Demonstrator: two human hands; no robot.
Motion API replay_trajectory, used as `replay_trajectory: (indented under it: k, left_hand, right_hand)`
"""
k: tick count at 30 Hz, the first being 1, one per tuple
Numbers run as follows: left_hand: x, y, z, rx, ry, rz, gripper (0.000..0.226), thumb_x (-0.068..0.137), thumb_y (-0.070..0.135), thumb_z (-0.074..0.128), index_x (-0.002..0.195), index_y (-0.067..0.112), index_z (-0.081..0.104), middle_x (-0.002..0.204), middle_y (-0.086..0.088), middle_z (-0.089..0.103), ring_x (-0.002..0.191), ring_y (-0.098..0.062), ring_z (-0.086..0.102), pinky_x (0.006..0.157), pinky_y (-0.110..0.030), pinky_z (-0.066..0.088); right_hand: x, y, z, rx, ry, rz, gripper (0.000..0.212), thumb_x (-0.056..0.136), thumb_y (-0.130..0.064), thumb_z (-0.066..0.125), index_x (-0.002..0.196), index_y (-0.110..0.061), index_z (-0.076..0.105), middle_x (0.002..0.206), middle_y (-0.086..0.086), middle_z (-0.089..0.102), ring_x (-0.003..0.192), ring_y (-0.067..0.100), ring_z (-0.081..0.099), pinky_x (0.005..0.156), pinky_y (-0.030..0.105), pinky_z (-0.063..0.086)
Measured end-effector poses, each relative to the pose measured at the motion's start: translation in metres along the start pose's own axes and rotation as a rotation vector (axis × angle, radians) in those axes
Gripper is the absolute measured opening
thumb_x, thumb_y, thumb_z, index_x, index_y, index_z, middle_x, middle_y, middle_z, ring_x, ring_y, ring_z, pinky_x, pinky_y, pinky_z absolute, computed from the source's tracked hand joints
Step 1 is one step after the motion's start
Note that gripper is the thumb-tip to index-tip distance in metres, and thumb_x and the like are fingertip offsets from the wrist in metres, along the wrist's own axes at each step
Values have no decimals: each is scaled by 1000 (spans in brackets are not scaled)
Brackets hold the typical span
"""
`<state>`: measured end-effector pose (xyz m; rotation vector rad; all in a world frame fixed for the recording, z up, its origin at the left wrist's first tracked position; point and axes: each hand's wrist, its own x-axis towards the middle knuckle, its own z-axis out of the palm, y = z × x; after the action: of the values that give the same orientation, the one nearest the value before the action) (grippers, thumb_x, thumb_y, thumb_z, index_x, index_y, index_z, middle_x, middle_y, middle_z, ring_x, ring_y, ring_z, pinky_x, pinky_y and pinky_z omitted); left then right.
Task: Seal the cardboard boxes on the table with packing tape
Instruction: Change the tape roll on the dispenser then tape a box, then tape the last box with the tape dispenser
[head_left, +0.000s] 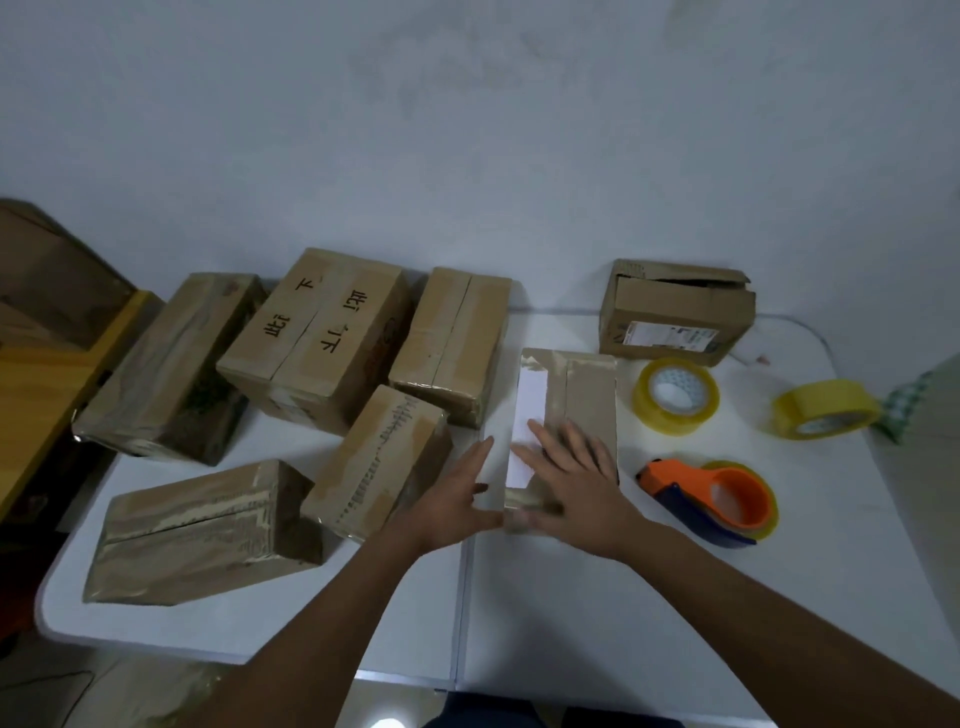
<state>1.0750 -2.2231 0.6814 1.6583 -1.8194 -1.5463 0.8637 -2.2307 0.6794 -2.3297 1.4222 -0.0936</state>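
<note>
A long cardboard box with a white label (582, 395) lies in the middle of the white table (545, 597), tape running along its top. My right hand (571, 483) lies flat on its near end with fingers spread. My left hand (457, 499) touches the box's left side with straight fingers. An orange and blue tape dispenser (717, 501) lies just right of the box. Beyond it sit two rolls of yellowish tape, one near the box (675, 397) and one further right (826, 410).
Several taped boxes crowd the table's left half, the nearest a slim box (379, 462) beside my left hand. A box with a loose top flap (675, 312) stands at the back right. A yellow-edged wooden surface (57, 374) borders the left.
</note>
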Motion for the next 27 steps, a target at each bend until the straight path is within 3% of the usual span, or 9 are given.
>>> replay_trajectory:
  k: [2, 4, 6, 9, 12, 14, 20, 24, 27]
  left_hand:
    - [0, 8, 5, -129, 10, -7, 104, 80, 47, 77, 156, 43, 7, 165, 13, 7, 146, -19, 31, 109, -38, 42]
    - [0, 18, 15, -77, 92, 14, 103, 78, 60, 72, 156, 44, 7, 166, 14, 3, 150, -16, 18, 117, -47, 31]
    - [4, 22, 31, 89, 108, 63, 97, 84, 61, 64, 157, 42, 3, 165, 15, -15, 152, -16, 2, 120, -45, 22]
    - [22, 22, 50, 374, 162, 76, 91, 90, 66, 52, 154, 44, -9, 157, 7, -38, 151, -27, -17, 123, -49, 10]
    - [42, 34, 44, 682, 379, 60, 79, 98, 64, 35, 156, 38, -11, 159, -6, -35, 146, -34, -30, 115, -48, -18]
    - [55, 43, 41, 762, 349, 174, 70, 103, 55, 31, 157, 37, -9, 161, -1, -31, 147, -30, -28, 118, -50, -17]
    - [98, 48, 31, 836, 185, 200, 64, 103, 56, 26, 156, 41, -6, 162, 15, -21, 148, -21, -29, 118, -58, -14]
    - [126, 56, 7, 801, 175, 206, 62, 100, 61, 22, 156, 45, -3, 163, 19, -16, 147, -16, -28, 118, -51, -18]
    - [146, 65, -11, 756, 165, 197, 64, 95, 68, 11, 155, 47, 1, 163, 20, -12, 149, -15, -23, 119, -50, -16]
  right_hand:
    - [-11, 5, -13, 233, 249, 136, 65, 97, -48, 51, 152, -41, 18, 163, -11, -2, 150, 18, -11, 120, 45, -3]
    - [-22, 18, -12, 511, 457, 474, 56, 99, -40, 50, 150, -29, 30, 160, -2, 22, 147, 21, 20, 119, 44, 21]
    - [-29, 22, -6, 939, 358, 756, 48, 100, -47, 44, 142, -25, 41, 147, 3, 43, 132, 22, 44, 111, 47, 38]
    - [-23, 23, -13, 1300, 133, 725, 40, 100, -57, 35, 131, -40, 54, 132, -12, 59, 120, 10, 55, 105, 43, 46]
    - [-4, 25, -30, 1287, 49, 630, 56, 95, -70, 28, 147, -50, 28, 151, -25, 31, 141, 5, 29, 117, 42, 28]
    - [6, 32, -38, 1223, 90, 628, 61, 94, -69, 28, 150, -48, 21, 157, -24, 19, 146, 5, 17, 121, 38, 16]
    - [8, 79, -49, 1137, 241, 741, 55, 100, -55, 36, 151, -35, 30, 156, -9, 30, 143, 18, 30, 108, 30, 24]
    - [11, 116, -63, 1090, 292, 818, 60, 99, -58, 37, 152, -30, 30, 156, -1, 33, 140, 24, 37, 116, 46, 30]
    - [18, 144, -81, 1082, 370, 828, 56, 99, -53, 41, 149, -28, 36, 150, 3, 42, 133, 25, 46, 113, 45, 35]
